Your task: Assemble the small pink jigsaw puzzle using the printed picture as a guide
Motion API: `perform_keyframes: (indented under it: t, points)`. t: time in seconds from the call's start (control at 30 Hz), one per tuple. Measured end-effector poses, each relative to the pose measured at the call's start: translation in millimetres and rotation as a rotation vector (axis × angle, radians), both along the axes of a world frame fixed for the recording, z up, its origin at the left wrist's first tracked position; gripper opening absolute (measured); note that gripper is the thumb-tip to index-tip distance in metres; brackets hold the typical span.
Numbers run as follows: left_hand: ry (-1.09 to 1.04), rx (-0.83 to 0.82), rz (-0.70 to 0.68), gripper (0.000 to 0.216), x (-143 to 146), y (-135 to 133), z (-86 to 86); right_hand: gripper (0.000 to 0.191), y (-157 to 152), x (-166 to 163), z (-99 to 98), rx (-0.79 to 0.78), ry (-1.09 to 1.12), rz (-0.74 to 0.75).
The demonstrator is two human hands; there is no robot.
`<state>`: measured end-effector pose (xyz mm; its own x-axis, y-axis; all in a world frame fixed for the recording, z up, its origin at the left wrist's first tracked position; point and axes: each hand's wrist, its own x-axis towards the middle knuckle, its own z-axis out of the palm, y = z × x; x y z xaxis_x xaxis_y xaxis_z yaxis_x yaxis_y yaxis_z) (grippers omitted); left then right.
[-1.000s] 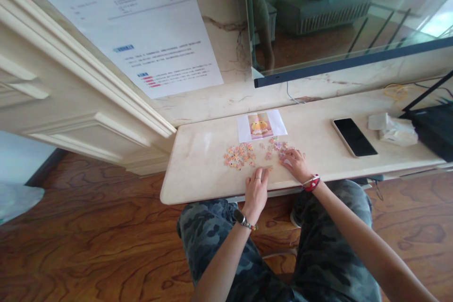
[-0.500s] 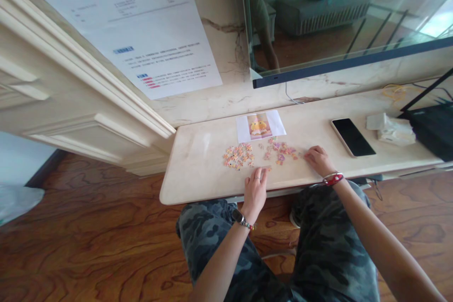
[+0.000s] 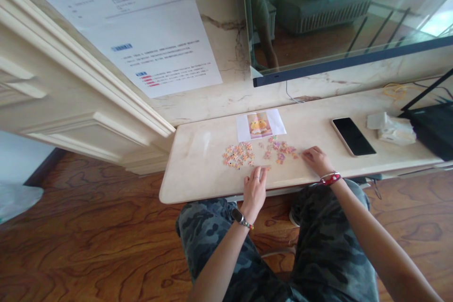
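Observation:
Small jigsaw puzzle pieces lie on the white bench top in two groups: an orange-yellow cluster at left and a looser pink-purple group at right. My left hand rests its fingertips on the surface below them, fingers stretched and slightly apart, beside a stray puzzle piece. To the right of the pink group is my right hand, its thumb and fingers pinched together low over the top; what they pinch, if anything, is too small to make out. Behind the pieces lies a printed picture of a yellow figure.
A phone lies right of my right hand, with a pack of tissues and a black device beyond. The bench top meets a wall below a large screen. A printed sheet hangs at left.
My right hand has shifted slightly left, toward the pink pieces. My left hand stays in nearly the same place, and the two groups look unchanged.

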<state>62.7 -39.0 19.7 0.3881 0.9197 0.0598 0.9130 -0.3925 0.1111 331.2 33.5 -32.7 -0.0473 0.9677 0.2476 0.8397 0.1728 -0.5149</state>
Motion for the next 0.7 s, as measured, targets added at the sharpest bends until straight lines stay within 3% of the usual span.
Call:
perform_keyframes:
  t: [0.17, 0.37, 0.57, 0.7]
  points:
    - [0.021, 0.023, 0.049, 0.053, 2, -1, -4.1, 0.023, -8, 1, 6.8, 0.021, 0.04, 0.029]
    - [0.038, 0.017, 0.074, 0.054, 2, -2, -7.3, 0.022, -11, -20, 18.7, 0.077, 0.052, 0.082]
    - [0.031, 0.023, 0.062, 0.056, 0, -2, -6.3, 0.023, -2, -7, 13.2, 0.113, -0.035, -0.029]
    - [0.016, -0.031, 0.028, 0.06, 2, 0, -3.9, 0.022, 4, 3, 8.4, 0.094, -0.053, -0.024]
